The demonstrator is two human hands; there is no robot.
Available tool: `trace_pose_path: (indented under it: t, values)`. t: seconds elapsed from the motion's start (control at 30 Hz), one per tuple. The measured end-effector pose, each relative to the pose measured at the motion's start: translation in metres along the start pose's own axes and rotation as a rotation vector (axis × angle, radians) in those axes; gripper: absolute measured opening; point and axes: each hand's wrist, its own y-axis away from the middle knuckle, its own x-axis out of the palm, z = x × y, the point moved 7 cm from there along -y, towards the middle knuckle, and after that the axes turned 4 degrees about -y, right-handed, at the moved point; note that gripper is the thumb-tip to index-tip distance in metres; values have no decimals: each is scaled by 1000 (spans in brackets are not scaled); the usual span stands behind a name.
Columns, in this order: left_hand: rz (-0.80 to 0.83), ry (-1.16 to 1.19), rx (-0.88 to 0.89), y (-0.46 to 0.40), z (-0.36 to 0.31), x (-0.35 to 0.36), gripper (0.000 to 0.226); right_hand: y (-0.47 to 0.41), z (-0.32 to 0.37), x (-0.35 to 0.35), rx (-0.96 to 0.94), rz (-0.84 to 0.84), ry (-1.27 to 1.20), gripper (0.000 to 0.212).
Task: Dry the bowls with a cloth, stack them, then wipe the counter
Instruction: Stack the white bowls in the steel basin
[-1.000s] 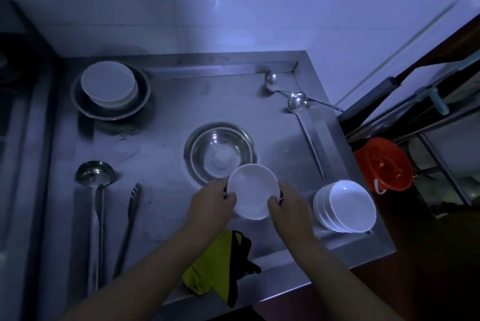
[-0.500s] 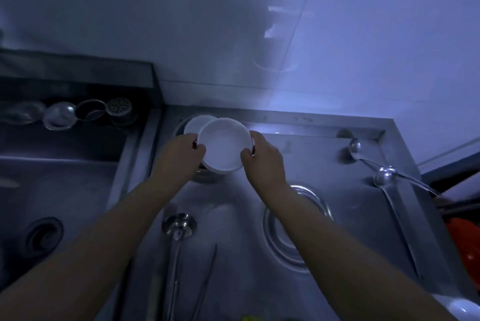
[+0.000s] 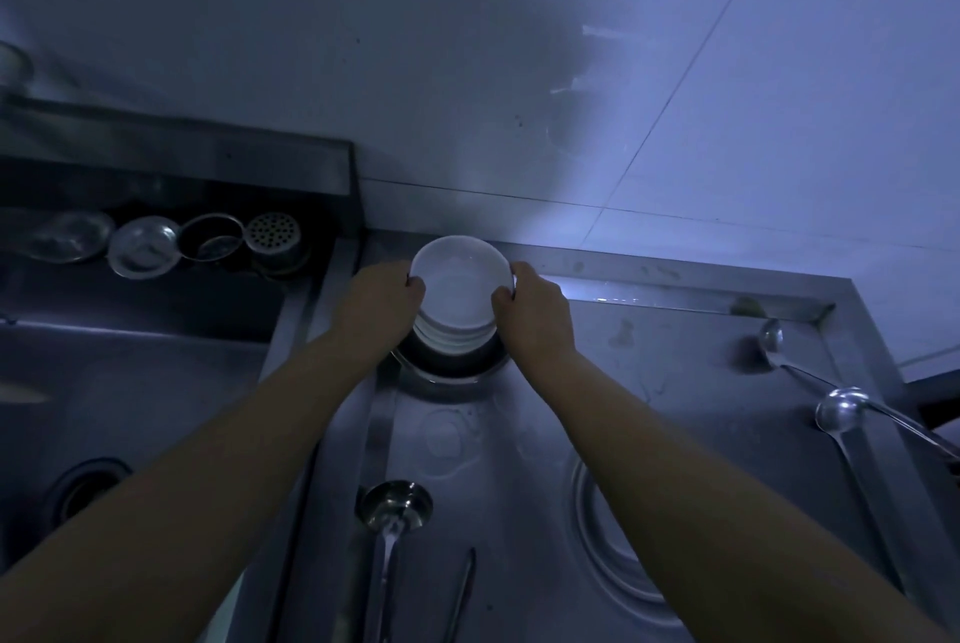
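Observation:
A white bowl [image 3: 457,278] sits on top of a stack of white bowls [image 3: 452,333] at the far left of the steel counter [image 3: 675,382]. The stack stands inside a shallow steel basin [image 3: 449,364]. My left hand [image 3: 382,299] grips the top bowl's left rim and my right hand [image 3: 530,302] grips its right rim, fingers curled over the edge. The cloth is out of view.
A ladle [image 3: 395,507] and tongs [image 3: 462,595] lie near the front. A steel bowl [image 3: 608,538] is partly hidden by my right arm. Two ladles [image 3: 841,413] rest at the right edge. A sink [image 3: 130,382] with strainers [image 3: 270,234] behind it lies left.
Both hands carried the white bowl from the counter's front to the far left and lowered it onto the stack in the basin. The view swung left and up.

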Motion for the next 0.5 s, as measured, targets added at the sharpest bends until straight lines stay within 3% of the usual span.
trace_pose_path:
  t: [0.23, 0.43, 0.5]
  values:
    - [14, -27, -14, 1, 3, 4, 22, 1, -3, -2, -10, 3, 53, 23]
    - [-274, -63, 48, 44, -25, -20, 32, 38, -19, -37, 5, -36, -17, 35]
    - [-267, 37, 93, 65, -44, -17, 32, 60, -26, -58, -16, -83, 40, 37]
